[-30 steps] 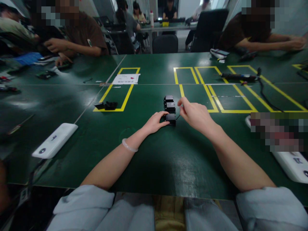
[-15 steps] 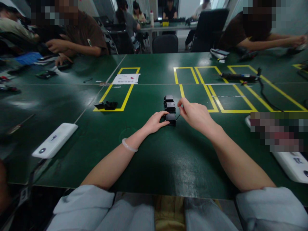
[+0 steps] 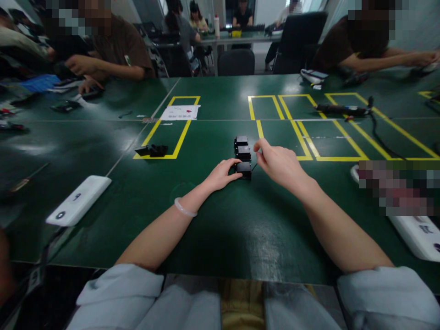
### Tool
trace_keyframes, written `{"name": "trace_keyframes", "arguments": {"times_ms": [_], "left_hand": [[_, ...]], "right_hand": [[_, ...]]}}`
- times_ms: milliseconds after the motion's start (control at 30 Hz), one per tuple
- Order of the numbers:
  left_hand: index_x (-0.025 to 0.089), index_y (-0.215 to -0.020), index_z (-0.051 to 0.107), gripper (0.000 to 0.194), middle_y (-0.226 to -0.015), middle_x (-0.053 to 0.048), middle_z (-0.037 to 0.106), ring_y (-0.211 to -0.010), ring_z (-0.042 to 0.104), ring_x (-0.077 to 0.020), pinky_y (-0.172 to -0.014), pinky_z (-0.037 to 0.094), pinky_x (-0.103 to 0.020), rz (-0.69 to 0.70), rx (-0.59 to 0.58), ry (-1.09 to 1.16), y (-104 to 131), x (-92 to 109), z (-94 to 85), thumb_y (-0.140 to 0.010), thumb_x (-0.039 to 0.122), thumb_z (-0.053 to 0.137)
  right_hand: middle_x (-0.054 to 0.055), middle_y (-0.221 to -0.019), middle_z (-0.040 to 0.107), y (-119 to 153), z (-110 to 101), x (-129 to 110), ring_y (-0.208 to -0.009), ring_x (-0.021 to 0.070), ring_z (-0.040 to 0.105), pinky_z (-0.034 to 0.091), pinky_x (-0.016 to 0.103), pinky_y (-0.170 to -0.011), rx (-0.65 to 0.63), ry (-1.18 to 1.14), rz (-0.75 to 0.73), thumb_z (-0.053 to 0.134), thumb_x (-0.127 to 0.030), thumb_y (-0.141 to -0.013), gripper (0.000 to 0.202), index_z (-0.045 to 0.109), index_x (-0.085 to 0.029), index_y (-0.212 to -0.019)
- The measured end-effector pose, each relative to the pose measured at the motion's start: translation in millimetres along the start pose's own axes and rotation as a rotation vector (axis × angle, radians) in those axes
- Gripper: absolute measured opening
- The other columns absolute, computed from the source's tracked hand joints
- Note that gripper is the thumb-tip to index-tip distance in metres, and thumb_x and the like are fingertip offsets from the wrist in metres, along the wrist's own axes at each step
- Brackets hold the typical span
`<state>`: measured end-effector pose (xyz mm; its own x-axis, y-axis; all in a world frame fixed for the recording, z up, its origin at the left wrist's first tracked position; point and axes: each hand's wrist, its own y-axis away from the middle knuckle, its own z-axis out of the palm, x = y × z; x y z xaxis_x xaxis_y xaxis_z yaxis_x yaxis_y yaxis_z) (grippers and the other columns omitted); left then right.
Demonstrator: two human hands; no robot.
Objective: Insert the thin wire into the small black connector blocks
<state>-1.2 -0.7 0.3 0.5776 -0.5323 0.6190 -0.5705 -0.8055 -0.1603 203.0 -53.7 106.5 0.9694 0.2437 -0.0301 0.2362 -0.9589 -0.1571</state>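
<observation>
Three small black blocks with smooth tops and small side tabs stand in a row on the green table (image 3: 206, 229). My left hand (image 3: 220, 175) grips the nearest black block (image 3: 244, 168) from the left, thumb at its near side and fingers at its far side. Just beyond it sit the middle block (image 3: 244, 150) and the far block (image 3: 241, 139). To the right, my right hand (image 3: 275, 160) is closed in a pinch on a thin dark rod (image 3: 254, 168). The rod slants down to the right side of the nearest block; its upper end is hidden by my fingers.
A black part (image 3: 153, 150) lies on yellow tape at left, near a paper sheet (image 3: 180, 112). White boxes stand at left (image 3: 79, 200) and right (image 3: 417, 236). A black cylindrical tool (image 3: 343, 110) with a cable lies at far right. Other people sit across the table.
</observation>
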Motion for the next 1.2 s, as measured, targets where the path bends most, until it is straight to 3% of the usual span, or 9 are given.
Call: {"name": "trace_keyframes", "arguments": {"times_ms": [300,600,933,1200], "left_hand": [[0.022,-0.129,0.055,0.042,-0.133,-0.006,0.061,-0.118,0.056,-0.0262,-0.103,0.043,-0.041,-0.002,0.003,0.006,0.9,0.6,-0.8,-0.09,0.037,0.063],[0.022,-0.129,0.054,0.042,-0.133,-0.006,0.061,-0.119,0.056,-0.0262,-0.103,0.043,-0.041,-0.014,-0.004,0.013,0.9,2.1,-1.9,-0.091,0.038,0.062],[0.021,-0.129,0.054,0.043,-0.133,-0.006,0.061,-0.118,0.056,-0.026,-0.103,0.043,-0.041,0.002,0.003,0.008,0.5,0.0,-0.2,-0.09,0.038,0.063],[0.02,-0.129,0.054,0.043,-0.133,-0.007,0.061,-0.118,0.055,-0.0262,-0.103,0.042,-0.041,-0.006,0.0,0.018,0.3,0.4,-0.5,-0.09,0.037,0.064]], "right_hand": [[0.007,-0.085,0.072,-0.1,-0.2,-0.3,-0.075,0.0207,0.064,0.021,0.029,-0.056,0.015,-0.055,0.018,0.029,-0.047,-0.1,0.039,0.055,-0.021,-0.115],[0.007,-0.087,0.072,-0.1,1.7,1.4,-0.072,0.0202,0.064,0.021,0.03,-0.055,0.031,-0.032,-0.001,0.026,-0.033,-0.1,0.037,0.052,-0.02,-0.122],[0.007,-0.086,0.071,0.1,2.2,2.1,-0.072,0.0194,0.063,0.019,0.029,-0.055,0.028,-0.041,0.029,0.03,-0.042,-0.101,0.035,0.054,-0.021,-0.115],[0.007,-0.09,0.072,-0.2,3.8,3.6,-0.072,0.0192,0.062,0.021,0.029,-0.056,0.036,-0.066,-0.016,0.027,-0.033,-0.099,0.035,0.051,-0.02,-0.121]]}}
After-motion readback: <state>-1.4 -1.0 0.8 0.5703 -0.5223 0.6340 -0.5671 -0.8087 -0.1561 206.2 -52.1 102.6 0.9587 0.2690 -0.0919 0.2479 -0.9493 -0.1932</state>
